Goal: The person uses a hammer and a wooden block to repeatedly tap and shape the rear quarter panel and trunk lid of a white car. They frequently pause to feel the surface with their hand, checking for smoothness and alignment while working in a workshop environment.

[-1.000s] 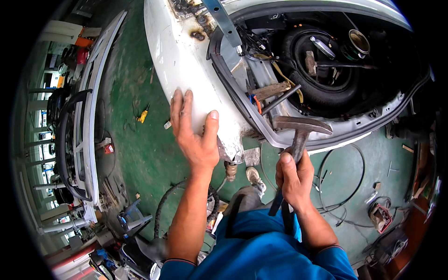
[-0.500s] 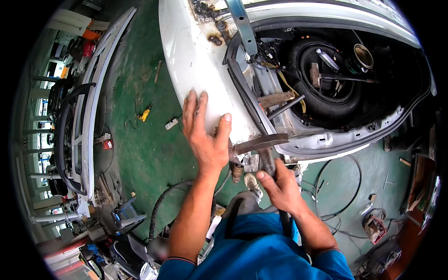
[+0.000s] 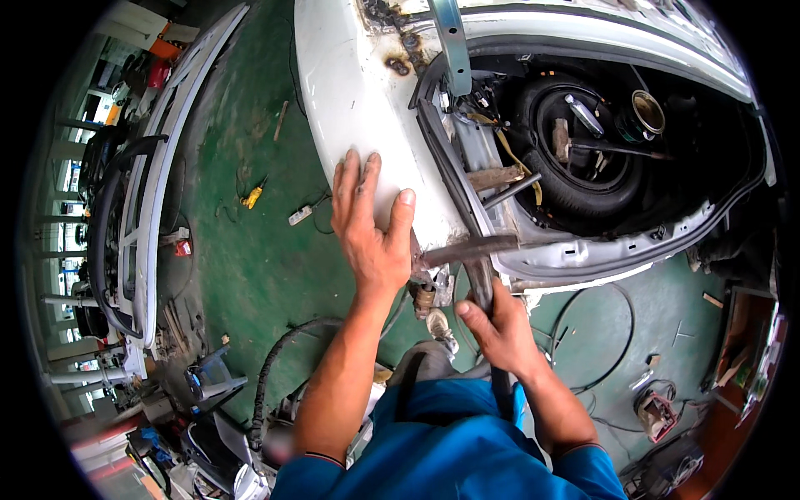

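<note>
My left hand (image 3: 371, 229) lies on the corner of the white car body panel (image 3: 333, 92), fingers stretched out and thumb spread. In my right hand (image 3: 502, 333) is the handle of a hammer, with the fingers wrapped round it. The hammer (image 3: 471, 248) has a long, narrow, dark head that lies crosswise over the panel's near end, just right of my left hand. From this view I cannot tell whether its head touches the metal. Below the head, a rusty cylindrical part (image 3: 425, 298) hangs at the panel's broken-looking edge.
The open trunk well holds a spare tire (image 3: 583, 187), a second hammer (image 3: 562, 142) and a round can (image 3: 646, 115). A metal strip (image 3: 451, 50) juts over the body. On the green floor lie a yellow tool (image 3: 252, 197), a power strip (image 3: 300, 215) and cables (image 3: 629, 329). A bumper (image 3: 104, 242) stands left.
The hammer has tilted in my right hand, so more of its handle shows. My left hand stays on the panel. The whole view has shifted slightly.
</note>
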`<state>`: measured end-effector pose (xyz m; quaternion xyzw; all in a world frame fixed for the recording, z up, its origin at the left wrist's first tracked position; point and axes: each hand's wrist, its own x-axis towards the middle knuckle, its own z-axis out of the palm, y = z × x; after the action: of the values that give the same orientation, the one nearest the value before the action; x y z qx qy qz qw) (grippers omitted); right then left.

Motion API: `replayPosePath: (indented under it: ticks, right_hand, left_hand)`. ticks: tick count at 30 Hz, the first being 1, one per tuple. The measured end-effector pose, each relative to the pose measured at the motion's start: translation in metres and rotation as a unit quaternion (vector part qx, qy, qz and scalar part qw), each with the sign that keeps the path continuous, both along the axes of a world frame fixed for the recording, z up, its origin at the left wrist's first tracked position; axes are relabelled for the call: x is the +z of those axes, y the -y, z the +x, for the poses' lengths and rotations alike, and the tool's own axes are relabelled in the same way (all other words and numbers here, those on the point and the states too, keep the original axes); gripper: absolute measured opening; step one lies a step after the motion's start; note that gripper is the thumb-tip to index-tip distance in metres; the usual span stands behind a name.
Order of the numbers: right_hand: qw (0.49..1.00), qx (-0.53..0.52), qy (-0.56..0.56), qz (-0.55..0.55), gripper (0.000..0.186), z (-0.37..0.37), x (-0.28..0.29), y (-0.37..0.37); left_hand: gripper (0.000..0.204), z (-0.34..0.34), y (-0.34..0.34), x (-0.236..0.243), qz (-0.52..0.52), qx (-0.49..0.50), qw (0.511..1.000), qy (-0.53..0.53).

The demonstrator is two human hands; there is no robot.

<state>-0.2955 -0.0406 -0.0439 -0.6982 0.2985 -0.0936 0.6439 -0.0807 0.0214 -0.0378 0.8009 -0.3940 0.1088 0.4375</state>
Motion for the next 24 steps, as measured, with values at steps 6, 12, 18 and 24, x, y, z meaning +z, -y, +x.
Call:
replayPosePath:
  ticks: [6, 12, 18, 24]
  right_hand:
    - [0.982, -0.128, 0.010, 0.141, 0.038, -0.013, -0.001, -0.004]
    - [0.999, -0.036, -0.012, 0.022, 0.036, -0.021, -0.008, -0.009]
    - [0.999, -0.009, -0.006, 0.030, 0.038, -0.021, -0.013, -0.013]
    - [0.974, -0.154, 0.022, 0.165, 0.029, -0.017, 0.000, -0.007]
  left_hand:
    - [0.051, 0.004, -0.002, -0.003, -0.002, 0.005, 1.000, 0.004]
    - [0.048, 0.005, -0.003, -0.004, -0.011, 0.000, 1.000, 0.011]
    - [0.047, 0.004, -0.002, -0.006, -0.017, 0.003, 1.000, 0.017]
    - [0.047, 0.004, -0.002, -0.006, -0.023, 0.004, 1.000, 0.015]
